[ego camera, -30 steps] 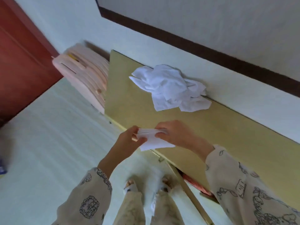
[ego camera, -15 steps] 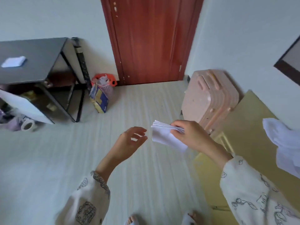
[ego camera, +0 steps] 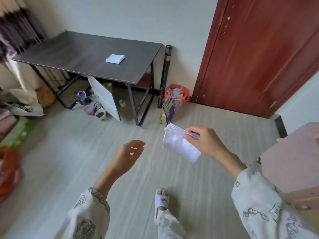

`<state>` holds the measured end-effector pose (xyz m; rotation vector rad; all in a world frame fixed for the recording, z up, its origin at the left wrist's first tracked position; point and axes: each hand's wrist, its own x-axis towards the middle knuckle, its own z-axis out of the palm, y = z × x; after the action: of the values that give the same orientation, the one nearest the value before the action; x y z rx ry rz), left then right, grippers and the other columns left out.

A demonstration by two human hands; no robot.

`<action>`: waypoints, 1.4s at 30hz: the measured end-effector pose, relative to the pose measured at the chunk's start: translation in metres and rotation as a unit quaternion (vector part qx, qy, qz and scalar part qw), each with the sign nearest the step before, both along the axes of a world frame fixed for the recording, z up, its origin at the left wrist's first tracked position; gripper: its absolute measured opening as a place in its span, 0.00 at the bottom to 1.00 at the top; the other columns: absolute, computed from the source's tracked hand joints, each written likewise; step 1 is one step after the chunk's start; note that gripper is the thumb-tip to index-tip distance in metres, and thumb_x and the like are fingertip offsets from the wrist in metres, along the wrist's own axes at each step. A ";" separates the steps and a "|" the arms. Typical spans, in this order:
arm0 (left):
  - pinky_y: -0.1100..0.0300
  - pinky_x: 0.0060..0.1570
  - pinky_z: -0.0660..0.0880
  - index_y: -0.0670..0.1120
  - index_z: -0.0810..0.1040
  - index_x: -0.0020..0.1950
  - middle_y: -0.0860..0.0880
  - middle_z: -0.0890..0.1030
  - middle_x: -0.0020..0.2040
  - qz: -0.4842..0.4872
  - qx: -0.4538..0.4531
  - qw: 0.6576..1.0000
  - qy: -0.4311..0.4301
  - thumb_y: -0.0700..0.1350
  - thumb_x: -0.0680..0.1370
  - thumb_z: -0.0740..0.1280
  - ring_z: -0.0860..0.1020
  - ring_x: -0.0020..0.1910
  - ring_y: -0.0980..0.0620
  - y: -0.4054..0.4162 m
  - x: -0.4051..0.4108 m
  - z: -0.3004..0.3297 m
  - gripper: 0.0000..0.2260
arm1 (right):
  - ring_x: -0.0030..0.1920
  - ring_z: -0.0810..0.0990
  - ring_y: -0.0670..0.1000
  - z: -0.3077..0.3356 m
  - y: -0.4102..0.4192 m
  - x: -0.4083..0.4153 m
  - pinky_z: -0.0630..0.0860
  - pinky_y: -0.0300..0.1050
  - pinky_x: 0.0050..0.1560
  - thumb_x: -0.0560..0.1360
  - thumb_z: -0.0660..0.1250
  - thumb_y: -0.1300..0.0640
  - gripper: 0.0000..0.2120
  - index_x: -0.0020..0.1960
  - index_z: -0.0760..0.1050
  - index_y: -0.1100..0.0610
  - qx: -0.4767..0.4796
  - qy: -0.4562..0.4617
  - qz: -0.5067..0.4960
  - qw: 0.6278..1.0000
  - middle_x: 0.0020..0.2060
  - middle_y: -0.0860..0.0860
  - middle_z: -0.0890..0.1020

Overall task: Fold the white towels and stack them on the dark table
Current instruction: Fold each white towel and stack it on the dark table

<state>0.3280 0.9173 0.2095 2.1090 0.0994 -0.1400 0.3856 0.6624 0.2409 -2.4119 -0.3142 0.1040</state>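
My right hand [ego camera: 208, 142] pinches a folded white towel [ego camera: 179, 145] by its upper edge, holding it in the air over the pale floor. My left hand [ego camera: 127, 156] hangs beside it, fingers spread and holding nothing. Ahead at the upper left stands the dark table [ego camera: 69, 54]. One folded white towel [ego camera: 115, 58] lies on its right half. The pile of unfolded towels is out of view.
A red door [ego camera: 259, 54] fills the upper right. A pink suitcase [ego camera: 293, 163] stands at the right edge. An orange basket [ego camera: 177, 97], a snack bag [ego camera: 168, 111] and clutter under the table sit by the table legs. Bags line the left edge.
The view has swung left from the yellow table to the dark table. My left hand let go of the folded towel, and my right hand carries it alone.
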 end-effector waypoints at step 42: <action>0.51 0.48 0.80 0.48 0.75 0.52 0.45 0.81 0.48 -0.125 -0.066 0.983 0.120 0.46 0.77 0.65 0.81 0.47 0.48 0.324 0.764 -0.070 0.05 | 0.48 0.77 0.44 -0.054 0.364 0.739 0.69 0.32 0.43 0.76 0.63 0.53 0.10 0.54 0.80 0.54 0.023 0.189 0.045 0.981 0.48 0.45 0.81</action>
<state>1.0918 1.2418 0.1399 1.9591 -0.0329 -0.5371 1.1244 1.0263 0.1869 -2.2717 -0.2458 0.5805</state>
